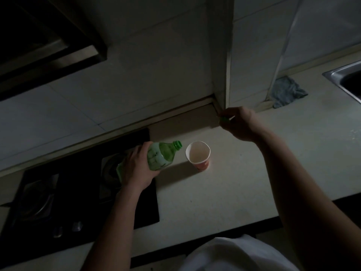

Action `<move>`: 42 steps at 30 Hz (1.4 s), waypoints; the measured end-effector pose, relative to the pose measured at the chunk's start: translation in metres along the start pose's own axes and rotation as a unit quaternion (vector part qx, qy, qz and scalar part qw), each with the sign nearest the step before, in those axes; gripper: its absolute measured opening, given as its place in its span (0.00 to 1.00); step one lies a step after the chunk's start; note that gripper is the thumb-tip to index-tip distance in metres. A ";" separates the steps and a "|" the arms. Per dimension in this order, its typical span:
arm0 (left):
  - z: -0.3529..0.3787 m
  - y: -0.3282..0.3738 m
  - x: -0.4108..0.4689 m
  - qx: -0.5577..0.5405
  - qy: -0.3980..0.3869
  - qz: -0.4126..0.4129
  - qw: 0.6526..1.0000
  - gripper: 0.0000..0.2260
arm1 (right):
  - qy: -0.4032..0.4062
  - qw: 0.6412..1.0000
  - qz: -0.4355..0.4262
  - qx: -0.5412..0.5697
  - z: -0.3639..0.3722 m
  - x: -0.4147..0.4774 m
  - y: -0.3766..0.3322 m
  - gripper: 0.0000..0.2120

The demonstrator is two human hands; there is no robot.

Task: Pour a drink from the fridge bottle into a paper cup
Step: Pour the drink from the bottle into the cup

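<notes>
Our left hand [136,167] wraps the uncapped green bottle [162,155], tilted just left of the paper cup [198,155]; our right hand [238,122], behind the cup, pinches the cap [224,119]. We should bring the mouth over the rim, tipping slowly.

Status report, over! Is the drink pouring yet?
Left hand grips bottle, uncapped, tilted toward paper cup. Right hand pinches green cap. No stream visible. Path clear.

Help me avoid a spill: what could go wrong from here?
The paper cup stands unheld, and the right hand holds the cap, so a stream could tip it. The mouth of the bottle sits beside the rim, not over it, so tilting further in the left hand may wet the counter.
</notes>
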State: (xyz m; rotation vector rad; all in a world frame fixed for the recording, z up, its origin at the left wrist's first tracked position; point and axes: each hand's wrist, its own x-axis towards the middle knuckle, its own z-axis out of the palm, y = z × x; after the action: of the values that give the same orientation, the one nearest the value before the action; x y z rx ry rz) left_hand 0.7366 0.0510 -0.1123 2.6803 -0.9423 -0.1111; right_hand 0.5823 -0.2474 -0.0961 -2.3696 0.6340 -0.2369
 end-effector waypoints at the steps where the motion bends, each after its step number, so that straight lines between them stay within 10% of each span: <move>1: 0.000 0.001 0.000 0.007 0.001 0.000 1.000 0.37 | 0.003 1.000 -0.004 -0.002 0.001 0.001 0.000 0.14; 42: -0.008 0.006 -0.006 0.128 0.058 0.022 0.990 0.40 | -0.020 0.999 -0.045 0.009 0.020 0.004 -0.017 0.10</move>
State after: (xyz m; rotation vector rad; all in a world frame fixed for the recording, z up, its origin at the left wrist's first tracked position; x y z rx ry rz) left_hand 0.7295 0.0519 -0.1029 2.8570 -1.0417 0.1857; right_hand 0.5989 -0.2269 -0.1003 -2.3827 0.5040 -0.2321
